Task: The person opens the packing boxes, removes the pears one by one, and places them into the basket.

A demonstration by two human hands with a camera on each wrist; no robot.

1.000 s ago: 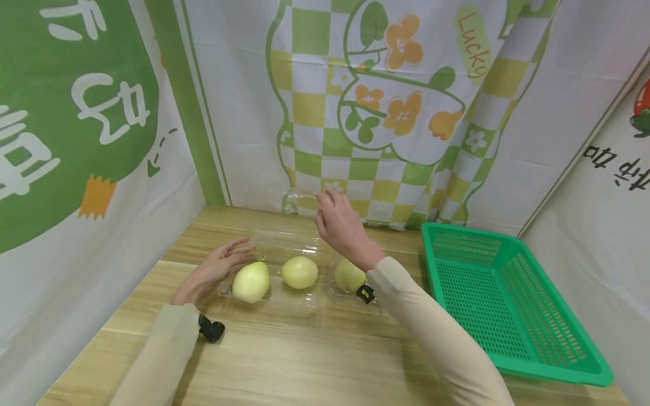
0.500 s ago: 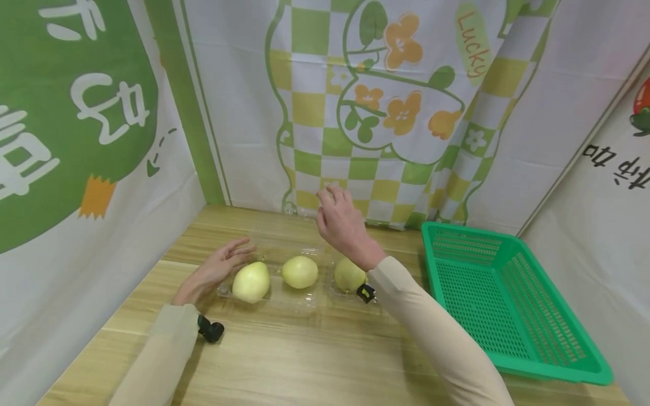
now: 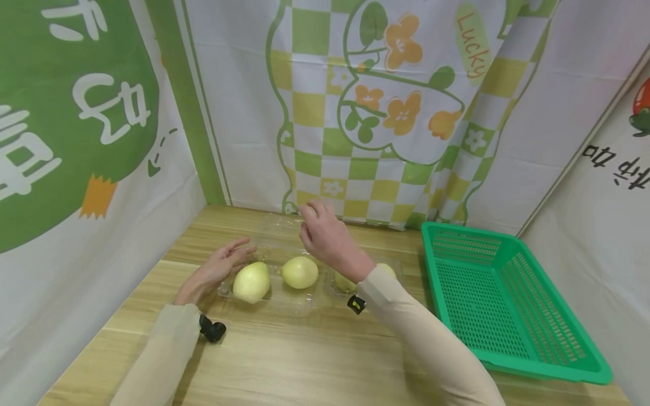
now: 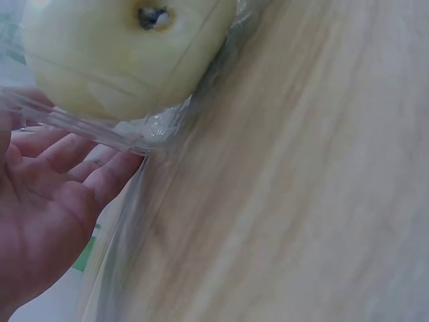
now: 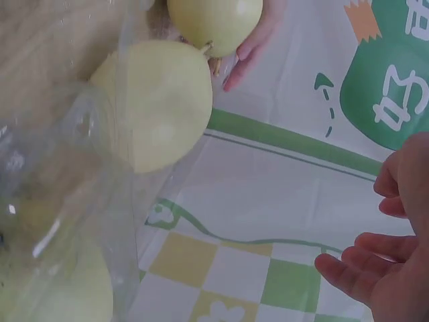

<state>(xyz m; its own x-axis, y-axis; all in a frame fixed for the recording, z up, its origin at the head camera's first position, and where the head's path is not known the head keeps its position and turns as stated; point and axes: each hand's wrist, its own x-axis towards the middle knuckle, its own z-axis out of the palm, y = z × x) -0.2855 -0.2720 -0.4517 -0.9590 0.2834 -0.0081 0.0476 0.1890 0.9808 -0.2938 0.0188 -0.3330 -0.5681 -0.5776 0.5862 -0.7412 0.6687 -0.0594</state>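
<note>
In the head view, two pale yellow-green pears, the left pear and the middle pear, sit in a clear plastic box with its thin clear lid folded back behind them. My left hand lies at the box's left end; its extended fingers touch the plastic beside a pear in the left wrist view. Over the lid, by the back wall, is my right hand. The right wrist view shows its thumb and loosely bent fingers apart, with nothing visible between them.
A second clear box holding pears stands to the right, partly hidden under my right wrist. Farther right is a green plastic basket. Printed cloth walls enclose the wooden table at the back and sides.
My right hand has shifted left and slightly down. The clear lid, raised against the back wall earlier, now lies lower behind the pears. My left hand has stayed in place.
</note>
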